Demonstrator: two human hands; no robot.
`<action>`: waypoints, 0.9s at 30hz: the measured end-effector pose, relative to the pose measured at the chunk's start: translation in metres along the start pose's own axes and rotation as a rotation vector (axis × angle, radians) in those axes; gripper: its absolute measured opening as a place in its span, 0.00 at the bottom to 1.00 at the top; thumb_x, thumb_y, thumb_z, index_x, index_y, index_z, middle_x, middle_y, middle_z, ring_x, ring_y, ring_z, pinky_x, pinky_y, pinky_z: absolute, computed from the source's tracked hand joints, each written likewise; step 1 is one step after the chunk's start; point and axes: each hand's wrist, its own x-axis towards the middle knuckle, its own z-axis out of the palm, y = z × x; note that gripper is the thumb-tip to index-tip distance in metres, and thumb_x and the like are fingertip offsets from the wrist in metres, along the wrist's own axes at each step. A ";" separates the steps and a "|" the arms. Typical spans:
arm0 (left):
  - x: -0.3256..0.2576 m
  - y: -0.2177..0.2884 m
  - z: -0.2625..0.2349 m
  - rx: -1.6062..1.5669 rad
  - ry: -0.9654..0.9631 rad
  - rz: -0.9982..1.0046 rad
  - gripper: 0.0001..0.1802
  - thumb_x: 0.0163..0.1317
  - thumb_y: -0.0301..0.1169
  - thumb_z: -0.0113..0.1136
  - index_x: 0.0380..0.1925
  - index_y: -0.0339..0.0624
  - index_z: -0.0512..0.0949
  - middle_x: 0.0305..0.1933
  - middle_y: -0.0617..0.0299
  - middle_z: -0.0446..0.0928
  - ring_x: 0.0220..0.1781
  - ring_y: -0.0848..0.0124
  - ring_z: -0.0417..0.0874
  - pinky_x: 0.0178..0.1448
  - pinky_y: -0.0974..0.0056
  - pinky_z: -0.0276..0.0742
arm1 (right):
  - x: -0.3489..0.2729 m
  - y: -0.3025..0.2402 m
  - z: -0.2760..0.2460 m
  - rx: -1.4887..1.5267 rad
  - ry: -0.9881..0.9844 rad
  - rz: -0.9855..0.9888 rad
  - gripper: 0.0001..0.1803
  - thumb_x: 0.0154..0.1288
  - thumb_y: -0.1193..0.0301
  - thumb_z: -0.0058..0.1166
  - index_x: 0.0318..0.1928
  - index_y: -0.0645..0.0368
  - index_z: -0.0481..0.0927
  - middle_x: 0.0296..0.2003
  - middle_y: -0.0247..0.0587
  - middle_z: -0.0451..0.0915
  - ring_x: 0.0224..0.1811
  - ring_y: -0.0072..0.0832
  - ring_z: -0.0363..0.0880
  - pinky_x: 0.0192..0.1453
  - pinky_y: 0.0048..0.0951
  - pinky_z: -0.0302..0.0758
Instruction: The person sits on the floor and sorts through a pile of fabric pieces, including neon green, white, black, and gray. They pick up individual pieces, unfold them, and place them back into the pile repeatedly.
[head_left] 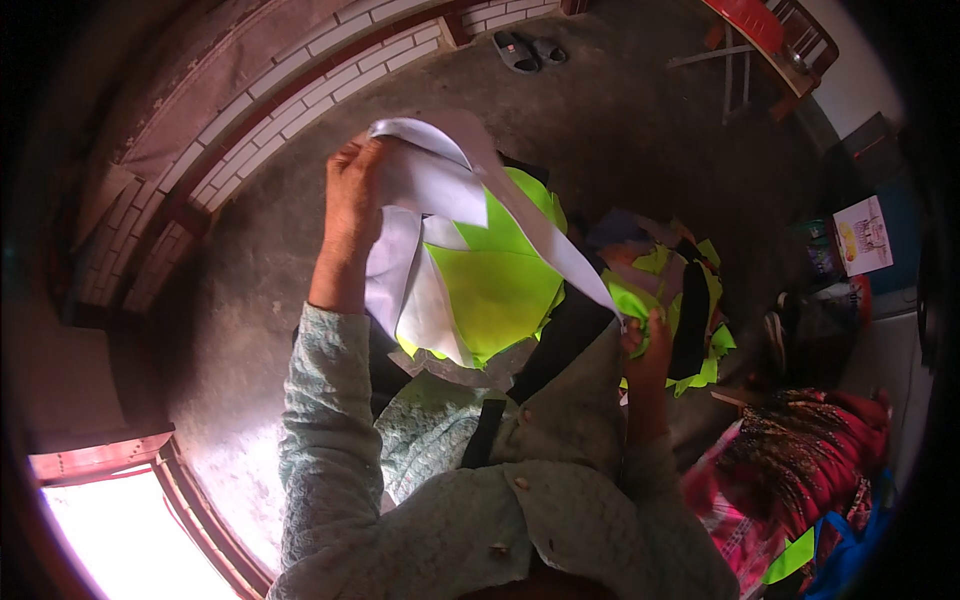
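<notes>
My left hand [350,190] is raised, its fingers pinched on a long white fabric strip [540,225]. The strip loops at that end and slopes down to the right, where its narrow end meets my right hand [652,348]. That hand is closed and in shadow, with a bit of neon yellow-green cloth [630,300] beside its fingers; its exact hold is partly hidden. Below the strip, between my knees, lies a pile of neon yellow-green pieces [495,290] with white pieces [440,310] among them.
Right of my knee is another heap of neon, black and grey scraps [712,360]. A red patterned cloth [800,450] lies at lower right, near a blue strap [860,545]. Sandals [517,52] rest on the floor by the white-brick ledge [320,95]. A red-topped chair [750,25] stands far right.
</notes>
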 end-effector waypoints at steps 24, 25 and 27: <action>0.061 0.062 0.090 0.908 0.118 0.979 0.09 0.57 0.34 0.64 0.32 0.41 0.78 0.29 0.55 0.78 0.29 0.54 0.79 0.34 0.57 0.75 | -0.031 0.012 0.031 -0.446 -0.017 -0.138 0.10 0.61 0.71 0.59 0.40 0.59 0.73 0.26 0.33 0.76 0.20 0.15 0.67 0.23 0.19 0.64; 0.063 0.067 0.093 0.877 0.161 1.080 0.09 0.57 0.32 0.65 0.32 0.39 0.77 0.28 0.54 0.78 0.26 0.56 0.78 0.33 0.60 0.75 | -0.031 0.011 0.032 -0.440 -0.005 -0.146 0.09 0.61 0.72 0.58 0.39 0.60 0.73 0.25 0.35 0.77 0.20 0.16 0.68 0.23 0.20 0.64; 0.066 0.069 0.084 1.092 0.198 1.181 0.08 0.53 0.30 0.65 0.33 0.43 0.78 0.35 0.59 0.79 0.33 0.57 0.80 0.34 0.60 0.75 | -0.029 0.014 0.028 -0.456 -0.007 -0.149 0.10 0.61 0.71 0.58 0.39 0.60 0.73 0.26 0.34 0.77 0.20 0.16 0.68 0.23 0.20 0.64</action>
